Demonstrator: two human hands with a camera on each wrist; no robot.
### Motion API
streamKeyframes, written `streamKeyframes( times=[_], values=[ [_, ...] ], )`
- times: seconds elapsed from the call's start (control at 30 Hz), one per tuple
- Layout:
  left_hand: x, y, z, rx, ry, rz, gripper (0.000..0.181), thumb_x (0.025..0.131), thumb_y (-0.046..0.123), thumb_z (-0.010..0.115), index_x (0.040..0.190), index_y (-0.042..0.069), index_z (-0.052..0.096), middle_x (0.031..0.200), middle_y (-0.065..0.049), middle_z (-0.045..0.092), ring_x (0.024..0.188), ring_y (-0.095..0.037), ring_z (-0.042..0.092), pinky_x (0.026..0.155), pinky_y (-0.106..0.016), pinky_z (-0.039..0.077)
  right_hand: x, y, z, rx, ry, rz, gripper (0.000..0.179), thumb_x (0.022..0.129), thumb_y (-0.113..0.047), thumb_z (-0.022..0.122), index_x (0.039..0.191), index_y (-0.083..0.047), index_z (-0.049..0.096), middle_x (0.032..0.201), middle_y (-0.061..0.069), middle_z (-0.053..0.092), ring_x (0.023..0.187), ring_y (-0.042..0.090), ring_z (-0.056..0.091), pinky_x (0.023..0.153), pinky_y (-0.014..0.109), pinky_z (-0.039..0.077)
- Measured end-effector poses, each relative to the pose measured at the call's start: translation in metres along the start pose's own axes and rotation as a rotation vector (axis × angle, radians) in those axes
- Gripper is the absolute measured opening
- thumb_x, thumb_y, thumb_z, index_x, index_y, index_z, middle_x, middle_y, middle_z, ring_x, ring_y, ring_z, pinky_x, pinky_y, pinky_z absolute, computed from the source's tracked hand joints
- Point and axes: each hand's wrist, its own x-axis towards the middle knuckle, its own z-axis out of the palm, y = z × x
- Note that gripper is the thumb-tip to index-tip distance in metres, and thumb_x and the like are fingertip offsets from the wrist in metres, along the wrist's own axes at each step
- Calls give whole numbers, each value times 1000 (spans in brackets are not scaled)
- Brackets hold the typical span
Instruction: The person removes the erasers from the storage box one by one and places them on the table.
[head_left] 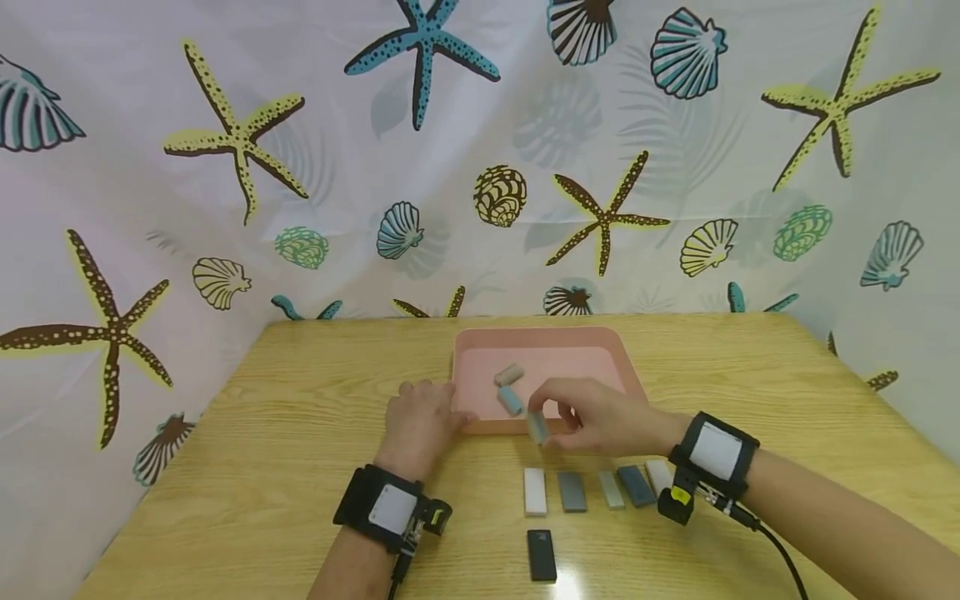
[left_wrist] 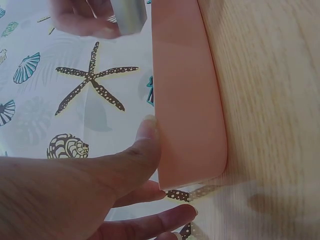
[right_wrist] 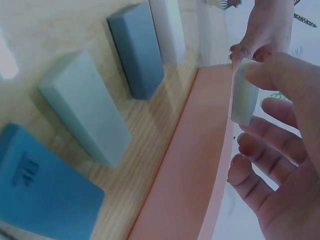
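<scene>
My left hand (head_left: 422,421) rests at the near left corner of a pink tray (head_left: 551,337). Its thumb touches the front wall and its other fingers lie loosely along the left side. Over the tray's near rim, my right hand (head_left: 603,417) pinches a pale green rectangular block (head_left: 537,427) between thumb and fingers. The right wrist view shows this block (right_wrist: 244,100) upright, beside the rim. Inside the tray lie a beige block (head_left: 509,374) and a light blue block (head_left: 511,401).
In front of the tray, a row on the wooden table (head_left: 300,500) holds a white block (head_left: 535,492), a grey block (head_left: 572,492), a pale green block (head_left: 611,490), a dark blue block (head_left: 636,486) and another white block (head_left: 659,476). Nearer stands a black block (head_left: 542,555).
</scene>
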Motion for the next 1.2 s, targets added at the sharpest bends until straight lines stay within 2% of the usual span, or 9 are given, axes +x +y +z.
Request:
streamKeyframes(
  times=[0.23, 0.43, 0.63, 0.77, 1.0, 1.2],
  values=[
    [0, 0, -1, -14, -14, -3, 43, 75, 44, 70, 101, 10, 65, 85, -10, 65, 72, -24, 50, 58, -40, 45, -15, -13, 3, 47, -27, 26, 37, 82, -30, 69, 113, -30, 49, 76, -4, 47, 64, 9, 45, 54, 22, 38],
    [2, 0, 0, -12, -34, -18, 44, 76, 45, 69, 102, 10, 65, 83, -10, 64, 71, -24, 49, 58, -39, 45, -28, -20, 8, 84, -63, -13, 36, 83, -32, 68, 113, -25, 50, 83, -7, 46, 63, 8, 44, 53, 20, 38],
    [2, 0, -1, -24, -47, -23, 43, 76, 45, 69, 102, 10, 65, 81, -9, 63, 70, -23, 47, 57, -38, 43, -40, -30, 11, 91, -107, 28, 37, 82, -36, 69, 112, -26, 50, 86, -7, 47, 64, 7, 45, 53, 18, 37],
    [1, 0, 0, -22, -31, -9, 43, 76, 44, 70, 101, 9, 65, 80, -9, 63, 68, -23, 47, 55, -37, 42, -48, -38, 11, 100, -142, 41, 34, 84, -35, 67, 113, -27, 51, 91, -6, 48, 64, 7, 45, 54, 17, 38],
    [1, 0, -1, -24, -29, -8, 43, 76, 43, 69, 103, 10, 65, 80, -9, 63, 68, -23, 47, 54, -36, 41, -57, -50, 14, 42, -170, 35, 34, 83, -38, 67, 111, -30, 52, 97, -11, 47, 68, 6, 45, 57, 17, 39],
    [2, 0, 0, -11, -38, -13, 43, 77, 44, 68, 103, 10, 65, 78, -8, 62, 67, -23, 46, 54, -36, 41, -63, -50, 21, 23, -202, -22, 32, 83, -37, 66, 111, -28, 52, 103, -11, 46, 70, 3, 41, 59, 13, 36]
  ],
)
